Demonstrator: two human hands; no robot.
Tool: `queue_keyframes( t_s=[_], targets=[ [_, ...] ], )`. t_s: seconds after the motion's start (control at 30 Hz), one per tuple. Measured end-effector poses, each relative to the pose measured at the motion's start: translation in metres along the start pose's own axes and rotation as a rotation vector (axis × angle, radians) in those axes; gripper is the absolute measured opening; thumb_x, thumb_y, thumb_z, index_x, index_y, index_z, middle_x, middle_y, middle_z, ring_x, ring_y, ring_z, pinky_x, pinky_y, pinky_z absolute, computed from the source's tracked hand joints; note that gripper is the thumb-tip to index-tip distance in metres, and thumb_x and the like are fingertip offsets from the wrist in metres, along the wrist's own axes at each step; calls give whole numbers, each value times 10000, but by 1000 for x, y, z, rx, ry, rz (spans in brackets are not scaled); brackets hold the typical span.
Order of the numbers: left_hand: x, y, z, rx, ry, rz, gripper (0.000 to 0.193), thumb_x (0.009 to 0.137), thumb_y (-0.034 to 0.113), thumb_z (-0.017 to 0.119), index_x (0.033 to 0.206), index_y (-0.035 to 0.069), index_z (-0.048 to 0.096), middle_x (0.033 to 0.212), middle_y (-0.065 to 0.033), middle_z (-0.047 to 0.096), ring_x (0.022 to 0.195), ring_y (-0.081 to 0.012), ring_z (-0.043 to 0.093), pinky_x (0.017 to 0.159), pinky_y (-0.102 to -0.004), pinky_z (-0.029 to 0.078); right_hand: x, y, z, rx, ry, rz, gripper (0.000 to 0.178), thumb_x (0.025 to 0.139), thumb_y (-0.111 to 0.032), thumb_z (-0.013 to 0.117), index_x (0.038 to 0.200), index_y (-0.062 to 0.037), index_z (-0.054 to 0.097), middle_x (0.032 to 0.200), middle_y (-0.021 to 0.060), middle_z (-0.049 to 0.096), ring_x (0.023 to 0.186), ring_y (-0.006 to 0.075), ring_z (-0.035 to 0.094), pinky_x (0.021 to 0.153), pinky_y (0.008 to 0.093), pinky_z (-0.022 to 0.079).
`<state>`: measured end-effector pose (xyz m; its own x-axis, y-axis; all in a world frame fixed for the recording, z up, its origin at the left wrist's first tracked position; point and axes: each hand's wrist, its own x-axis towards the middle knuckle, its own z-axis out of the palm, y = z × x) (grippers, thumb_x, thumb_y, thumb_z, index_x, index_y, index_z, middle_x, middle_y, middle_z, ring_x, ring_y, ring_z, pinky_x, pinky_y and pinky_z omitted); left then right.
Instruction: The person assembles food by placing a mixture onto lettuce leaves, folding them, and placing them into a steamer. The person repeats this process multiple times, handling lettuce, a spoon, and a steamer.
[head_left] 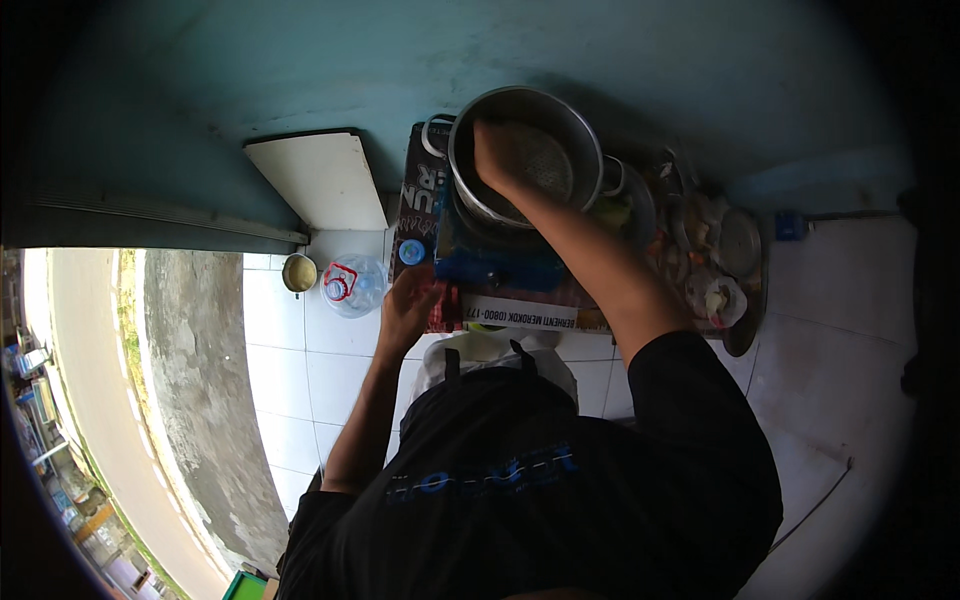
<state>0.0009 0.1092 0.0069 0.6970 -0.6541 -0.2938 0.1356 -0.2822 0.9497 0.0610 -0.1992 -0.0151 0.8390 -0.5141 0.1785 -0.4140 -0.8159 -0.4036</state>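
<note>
Two risks stand out: nearest, the left hand [407, 303] is beside a red cloth [445, 308], too blurred to tell whether it grasps it; a careless tug could topple the blue-capped bottle [411, 251] just beyond it. Farther off, past the blue stove [475, 264], the right hand [490, 153] is inside the metal two-handled pot [546, 152], and I cannot tell what it grasps; uneven pressure on the side there could tip or shift the pot

Holds obscured.
Bare right hand [492, 158] indistinct inside round silver metal pot [584, 138]; bare left hand [409, 304] blurred; neither hold readable from here.
</note>
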Motion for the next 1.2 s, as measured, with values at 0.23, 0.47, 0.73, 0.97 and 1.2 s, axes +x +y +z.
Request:
queue_keyframes(
  t_s=[0.23,0.47,0.73,0.97,1.2],
  targets=[
    [19,-18,10,-18,16,47,458,945,175,717,1335,-25,588,1208,-156,698,1086,-236,689,938,-363,546,-2,46,52,-23,-11,100,244,937,-39,558,1106,62,701,1034,309,723,1003,465,710,908,530,561],
    [82,31,23,-77,72,133,422,931,144,706,1312,-11,609,1221,-138,683,1103,-235,676,914,-352,541,3,47,25,-74,-297,171,210,910,-109,635,1006,43,743,1041,278,736,977,438,720,938,514,553],
    [104,47,11,87,101,248,660,926,225,760,1476,38,446,1359,-214,592,991,-261,730,765,-356,595,-19,62,-103,-353,-543,-63,160,837,-4,672,974,8,753,1045,222,741,990,389,729,863,493,594],
    [142,42,40,-152,63,29,1008,873,284,818,1597,94,144,1506,-360,393,879,-301,744,665,-379,640,-46,84,-75,-472,-588,-99,144,879,-1,639,969,-9,751,1111,210,726,1039,360,721,873,470,599],
    [145,40,60,-116,76,91,935,880,166,754,1587,43,154,1501,-329,442,833,-314,763,638,-359,651,-55,132,-41,-400,-546,-273,216,938,-10,556,1075,-15,723,1184,215,694,1088,361,696,924,454,576]
  ],
)
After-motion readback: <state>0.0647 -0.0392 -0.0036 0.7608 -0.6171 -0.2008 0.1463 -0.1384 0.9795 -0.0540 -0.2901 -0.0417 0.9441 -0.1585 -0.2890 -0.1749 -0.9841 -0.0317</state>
